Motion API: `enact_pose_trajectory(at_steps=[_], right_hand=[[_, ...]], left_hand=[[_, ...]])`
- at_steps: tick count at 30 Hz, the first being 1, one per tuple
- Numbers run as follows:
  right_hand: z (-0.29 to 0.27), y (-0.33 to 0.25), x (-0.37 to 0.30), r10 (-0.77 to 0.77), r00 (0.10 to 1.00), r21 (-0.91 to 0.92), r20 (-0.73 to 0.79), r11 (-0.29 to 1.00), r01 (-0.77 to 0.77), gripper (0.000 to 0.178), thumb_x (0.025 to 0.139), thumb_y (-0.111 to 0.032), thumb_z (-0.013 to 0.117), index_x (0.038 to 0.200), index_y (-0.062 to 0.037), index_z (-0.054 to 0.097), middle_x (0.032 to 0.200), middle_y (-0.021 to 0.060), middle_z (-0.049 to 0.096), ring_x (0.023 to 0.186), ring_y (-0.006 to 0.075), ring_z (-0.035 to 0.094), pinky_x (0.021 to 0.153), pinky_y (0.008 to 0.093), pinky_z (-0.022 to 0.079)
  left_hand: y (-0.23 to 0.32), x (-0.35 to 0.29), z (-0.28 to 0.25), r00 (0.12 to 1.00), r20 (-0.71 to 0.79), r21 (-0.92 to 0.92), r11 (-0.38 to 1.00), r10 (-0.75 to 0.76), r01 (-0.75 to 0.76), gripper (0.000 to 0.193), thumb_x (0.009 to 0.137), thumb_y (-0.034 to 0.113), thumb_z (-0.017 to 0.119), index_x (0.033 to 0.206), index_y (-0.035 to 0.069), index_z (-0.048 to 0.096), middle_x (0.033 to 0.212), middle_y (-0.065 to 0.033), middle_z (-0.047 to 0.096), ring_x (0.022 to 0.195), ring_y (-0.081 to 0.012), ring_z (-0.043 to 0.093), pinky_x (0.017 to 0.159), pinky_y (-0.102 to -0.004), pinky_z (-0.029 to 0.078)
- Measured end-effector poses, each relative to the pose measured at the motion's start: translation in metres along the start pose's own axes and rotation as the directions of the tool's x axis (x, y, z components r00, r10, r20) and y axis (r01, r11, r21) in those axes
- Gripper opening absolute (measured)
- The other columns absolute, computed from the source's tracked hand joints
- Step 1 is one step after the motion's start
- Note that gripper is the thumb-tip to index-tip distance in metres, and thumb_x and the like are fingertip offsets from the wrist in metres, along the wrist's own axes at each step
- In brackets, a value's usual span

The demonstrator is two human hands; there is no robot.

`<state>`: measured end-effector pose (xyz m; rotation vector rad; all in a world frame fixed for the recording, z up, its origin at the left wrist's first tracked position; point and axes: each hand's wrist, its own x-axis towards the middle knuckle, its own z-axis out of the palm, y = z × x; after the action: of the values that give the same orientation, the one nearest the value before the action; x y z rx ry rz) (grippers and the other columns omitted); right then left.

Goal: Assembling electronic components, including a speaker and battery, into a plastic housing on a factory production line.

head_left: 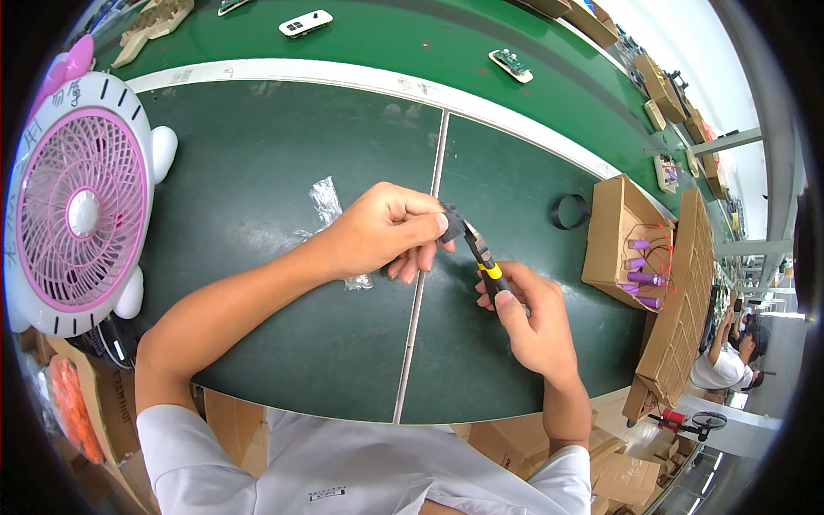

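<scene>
My left hand (378,230) is over the middle of the dark green table, its thumb and index finger pinching a small black strip (452,227). My right hand (539,322) is wrapped round the handles of a pair of cutting pliers (483,255), black with yellow bands. The pliers point up and left, and their jaw tips meet the black strip beside my left fingertips. Whether the jaws are closed on the strip is too small to tell. Crumpled clear plastic film (325,202) lies under and beside my left forearm.
A pink and white fan (83,210) stands at the left. On the right are a black ring-shaped band (570,212) and a cardboard box (605,232) with purple cylindrical cells and wires (645,278). Beyond a white rail, a green conveyor (395,43) carries circuit boards and casings. Someone sits far right.
</scene>
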<state>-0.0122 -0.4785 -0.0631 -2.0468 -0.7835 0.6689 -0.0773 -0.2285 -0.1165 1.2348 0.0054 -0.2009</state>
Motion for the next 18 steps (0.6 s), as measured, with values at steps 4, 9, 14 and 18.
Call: enact_pose_trajectory(at_steps=[4,9,14,18], right_hand=[[-0.0001,0.0008,0.0003,-0.002,1.0,-0.021,-0.001,1.0,0.002,0.032,0.09,-0.011,0.05,0.11,0.0091,0.063,0.093,0.0146,0.072,0.082,0.0211,0.071,0.078,0.0339,0.055],[-0.0009,0.0003,0.0009,-0.005,1.0,-0.028,0.005,1.0,0.005,0.032,0.09,-0.011,0.05,0.11,0.0089,0.064,0.093,0.0146,0.072,0.082,0.0209,0.071,0.078,0.0337,0.055],[-0.0003,0.0001,0.0011,0.0,1.0,-0.023,0.005,1.0,0.0,0.031,0.09,-0.011,0.05,0.109,0.0088,0.064,0.093,0.0145,0.072,0.08,0.0206,0.071,0.077,0.0336,0.055],[0.0003,0.0025,0.0017,-0.006,1.0,-0.028,0.015,1.0,0.006,0.03,0.09,-0.01,0.05,0.109,0.0087,0.064,0.091,0.0136,0.071,0.078,0.0197,0.07,0.075,0.0333,0.055]], left_hand=[[-0.0007,0.0001,-0.0004,1.0,-0.001,-0.01,1.0,-0.013,0.013,0.03,0.105,0.018,0.053,0.093,-0.004,0.069,0.065,-0.0076,0.066,0.05,-0.0114,0.062,0.044,-0.023,0.046],[-0.002,0.001,-0.0006,1.0,0.006,-0.011,1.0,-0.007,0.007,0.031,0.106,0.018,0.053,0.093,-0.006,0.069,0.065,-0.0091,0.067,0.049,-0.0126,0.062,0.044,-0.0235,0.048],[-0.0024,0.0002,-0.0008,1.0,0.008,-0.001,1.0,-0.004,0.004,0.031,0.106,0.018,0.054,0.093,-0.006,0.068,0.065,-0.0095,0.067,0.05,-0.0125,0.062,0.045,-0.0236,0.048],[-0.0006,0.0002,0.0003,1.0,0.002,0.011,1.0,-0.02,0.02,0.031,0.106,0.018,0.053,0.093,-0.006,0.068,0.066,-0.0096,0.067,0.05,-0.0124,0.062,0.045,-0.0235,0.047]])
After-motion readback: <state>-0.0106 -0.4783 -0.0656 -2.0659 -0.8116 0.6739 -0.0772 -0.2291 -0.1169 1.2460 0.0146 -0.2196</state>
